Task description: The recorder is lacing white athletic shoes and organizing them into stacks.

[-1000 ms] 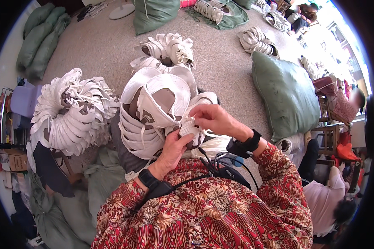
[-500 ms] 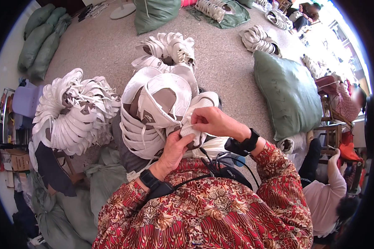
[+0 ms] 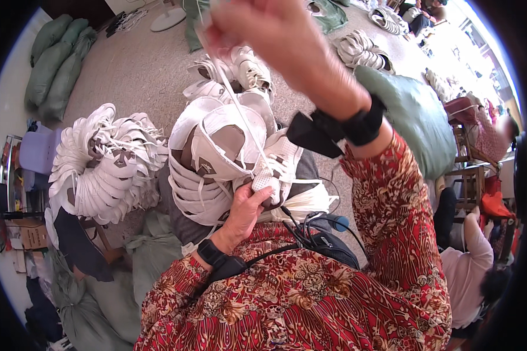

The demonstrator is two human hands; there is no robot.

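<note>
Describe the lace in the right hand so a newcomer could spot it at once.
From the red patterned right sleeve, go up to the blurred right hand at the top. A white lace slants down from it to the white shoe upper pinched in the left hand. Unlike the curved, stacked uppers behind, it is one thin, nearly straight strand.

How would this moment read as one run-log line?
left hand: grips upper | right hand: raised, motion-blurred, holds lace | lace: stretched from upper to right hand
</note>
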